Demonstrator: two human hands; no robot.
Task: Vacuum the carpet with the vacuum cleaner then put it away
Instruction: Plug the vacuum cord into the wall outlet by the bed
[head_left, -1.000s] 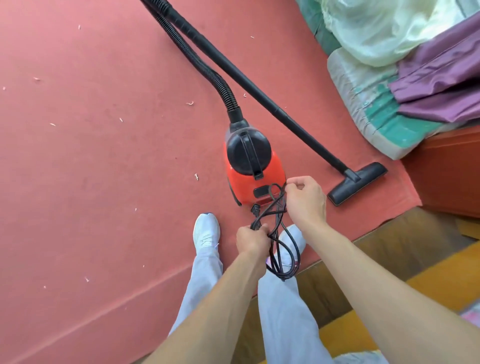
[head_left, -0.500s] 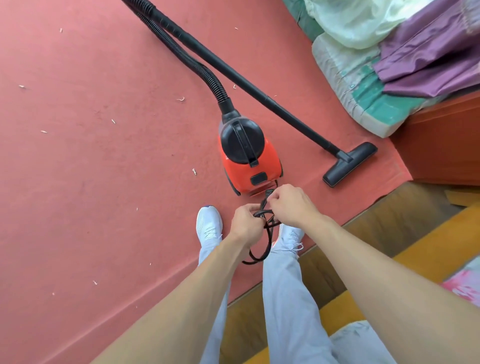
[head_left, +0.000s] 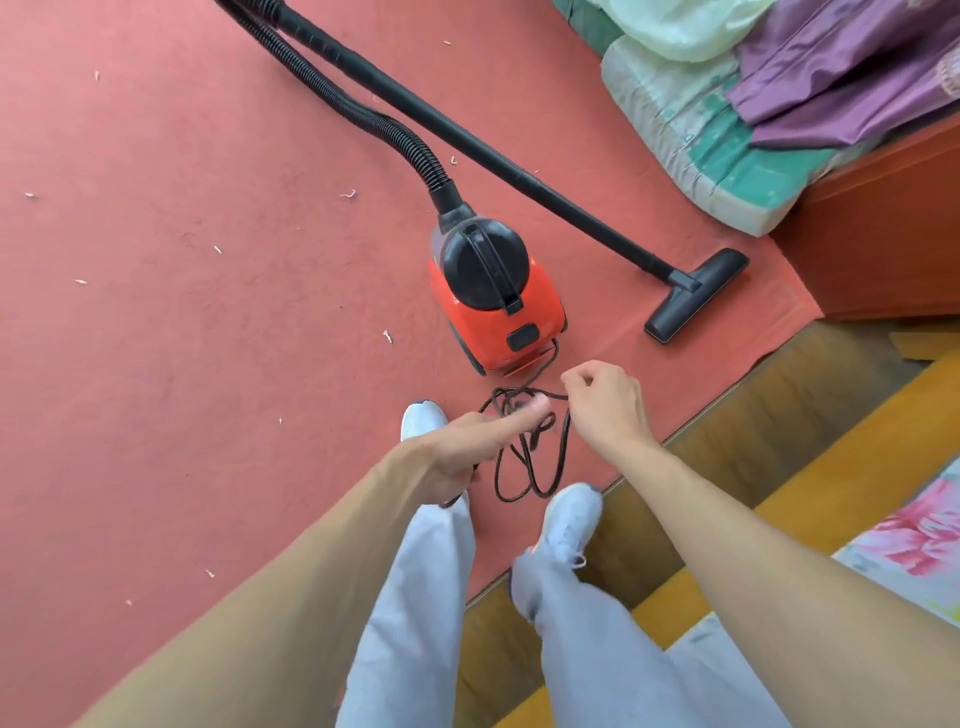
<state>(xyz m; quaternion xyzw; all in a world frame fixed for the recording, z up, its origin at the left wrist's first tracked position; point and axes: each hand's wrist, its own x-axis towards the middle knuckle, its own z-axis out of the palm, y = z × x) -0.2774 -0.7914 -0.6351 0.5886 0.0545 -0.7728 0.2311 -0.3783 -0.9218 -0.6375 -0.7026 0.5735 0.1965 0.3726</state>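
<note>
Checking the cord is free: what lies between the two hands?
In the head view, loops of the black power cord hang between the left hand and the right hand, above the red carpet.

A home bedroom is indicated: a red carpet (head_left: 182, 312) is laid beside a wooden bed frame (head_left: 883, 239) piled with bedding (head_left: 727, 150).

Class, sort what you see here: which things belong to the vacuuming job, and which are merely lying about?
Part of the job:
- vacuum cleaner
- hose
- wand with floor nozzle
- power cord, pinched by the right hand; the left hand is among its loops
- carpet with scraps

Just lying about:
- purple cloth
- folded bedding
- floral fabric
</note>
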